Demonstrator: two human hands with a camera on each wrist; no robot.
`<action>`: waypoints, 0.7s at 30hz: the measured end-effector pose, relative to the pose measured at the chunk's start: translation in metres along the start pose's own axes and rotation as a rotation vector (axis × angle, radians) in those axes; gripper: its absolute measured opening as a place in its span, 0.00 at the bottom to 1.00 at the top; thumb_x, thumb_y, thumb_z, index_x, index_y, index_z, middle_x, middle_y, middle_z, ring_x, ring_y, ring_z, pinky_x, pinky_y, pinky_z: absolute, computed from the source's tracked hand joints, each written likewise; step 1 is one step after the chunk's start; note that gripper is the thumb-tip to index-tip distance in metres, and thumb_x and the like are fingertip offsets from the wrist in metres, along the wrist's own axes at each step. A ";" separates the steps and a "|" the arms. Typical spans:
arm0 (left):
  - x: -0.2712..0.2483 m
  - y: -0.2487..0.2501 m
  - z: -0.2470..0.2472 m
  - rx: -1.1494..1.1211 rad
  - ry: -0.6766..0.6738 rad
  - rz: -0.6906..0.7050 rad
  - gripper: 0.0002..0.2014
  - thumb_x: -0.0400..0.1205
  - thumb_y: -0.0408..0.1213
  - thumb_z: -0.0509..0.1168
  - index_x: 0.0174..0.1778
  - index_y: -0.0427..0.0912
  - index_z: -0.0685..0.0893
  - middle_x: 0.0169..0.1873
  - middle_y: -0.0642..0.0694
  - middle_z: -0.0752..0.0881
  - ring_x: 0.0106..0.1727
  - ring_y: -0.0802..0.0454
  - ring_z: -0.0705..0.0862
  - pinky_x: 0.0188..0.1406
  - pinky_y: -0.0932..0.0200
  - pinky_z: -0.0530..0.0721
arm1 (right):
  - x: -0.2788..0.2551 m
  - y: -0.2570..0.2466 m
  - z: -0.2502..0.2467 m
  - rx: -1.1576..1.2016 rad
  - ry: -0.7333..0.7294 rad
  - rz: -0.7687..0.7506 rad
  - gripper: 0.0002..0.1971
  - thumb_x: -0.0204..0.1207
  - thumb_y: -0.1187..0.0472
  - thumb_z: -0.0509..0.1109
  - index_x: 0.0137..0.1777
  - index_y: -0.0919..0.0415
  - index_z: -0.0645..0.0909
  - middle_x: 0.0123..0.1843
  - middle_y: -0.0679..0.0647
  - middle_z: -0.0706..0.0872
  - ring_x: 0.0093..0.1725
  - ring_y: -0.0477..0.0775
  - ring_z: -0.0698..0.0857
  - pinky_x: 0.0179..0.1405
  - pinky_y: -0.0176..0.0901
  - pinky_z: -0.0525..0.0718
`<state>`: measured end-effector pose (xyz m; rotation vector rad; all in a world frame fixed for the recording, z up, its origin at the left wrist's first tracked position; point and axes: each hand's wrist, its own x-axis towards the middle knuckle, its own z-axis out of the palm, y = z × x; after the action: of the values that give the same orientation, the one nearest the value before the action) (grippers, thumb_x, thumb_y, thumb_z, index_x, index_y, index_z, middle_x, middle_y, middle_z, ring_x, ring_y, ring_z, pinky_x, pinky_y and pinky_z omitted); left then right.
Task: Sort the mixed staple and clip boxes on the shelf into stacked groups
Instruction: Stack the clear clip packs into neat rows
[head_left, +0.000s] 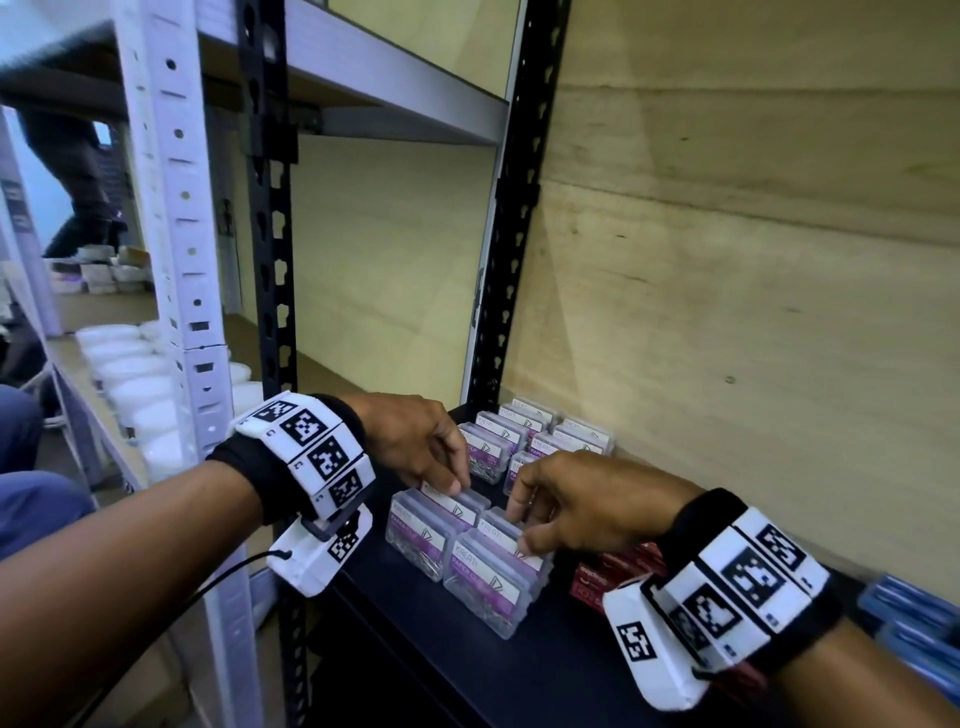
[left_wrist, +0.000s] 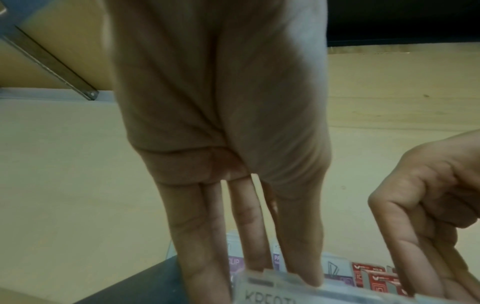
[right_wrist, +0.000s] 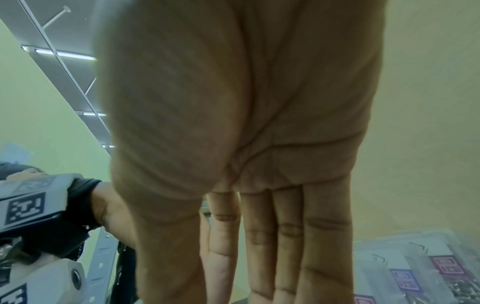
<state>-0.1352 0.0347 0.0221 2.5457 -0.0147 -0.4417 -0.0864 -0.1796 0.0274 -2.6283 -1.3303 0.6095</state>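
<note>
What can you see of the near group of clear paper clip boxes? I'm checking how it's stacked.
The near group of clear paper clip boxes stands on the black shelf: lidded transparent plastic cases with purple-white labels, metal clips inside, in stacks side by side. The left hand and right hand touch the back boxes' tops.

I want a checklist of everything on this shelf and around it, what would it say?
Surface: black shelf, wooden back panel behind it.
Job's things: clear clip boxes with purple labels in two groups, a near group and a far group; red boxes and blue boxes to the right.
Clutter: nothing seen.
Hands: left hand fingertips on a near clip box; right hand pinches the top of another near clip box.
Cables: thin black cord at the left wrist camera.
Surroundings: white tubs on the next shelf; another person's legs far left.
</note>
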 end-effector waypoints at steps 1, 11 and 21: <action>0.000 0.000 0.000 0.007 -0.005 0.000 0.05 0.80 0.40 0.72 0.51 0.50 0.88 0.49 0.54 0.90 0.50 0.61 0.87 0.51 0.63 0.88 | -0.001 -0.001 0.000 0.004 0.000 -0.004 0.13 0.76 0.49 0.76 0.59 0.44 0.82 0.47 0.42 0.91 0.45 0.40 0.87 0.47 0.39 0.82; -0.006 0.002 -0.004 0.023 -0.050 -0.030 0.09 0.81 0.38 0.71 0.57 0.47 0.88 0.49 0.53 0.92 0.44 0.68 0.88 0.41 0.72 0.83 | -0.008 -0.003 0.002 0.022 -0.010 -0.043 0.13 0.78 0.48 0.75 0.60 0.45 0.82 0.50 0.42 0.90 0.48 0.41 0.87 0.54 0.41 0.84; -0.004 0.000 -0.003 -0.025 -0.092 -0.047 0.15 0.84 0.33 0.66 0.66 0.48 0.84 0.50 0.55 0.90 0.40 0.66 0.86 0.39 0.68 0.83 | -0.007 -0.005 0.001 0.030 -0.028 -0.062 0.14 0.79 0.48 0.73 0.62 0.46 0.81 0.51 0.43 0.91 0.49 0.40 0.88 0.58 0.43 0.85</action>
<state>-0.1383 0.0367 0.0263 2.5032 0.0170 -0.5736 -0.0941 -0.1821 0.0297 -2.5538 -1.3934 0.6548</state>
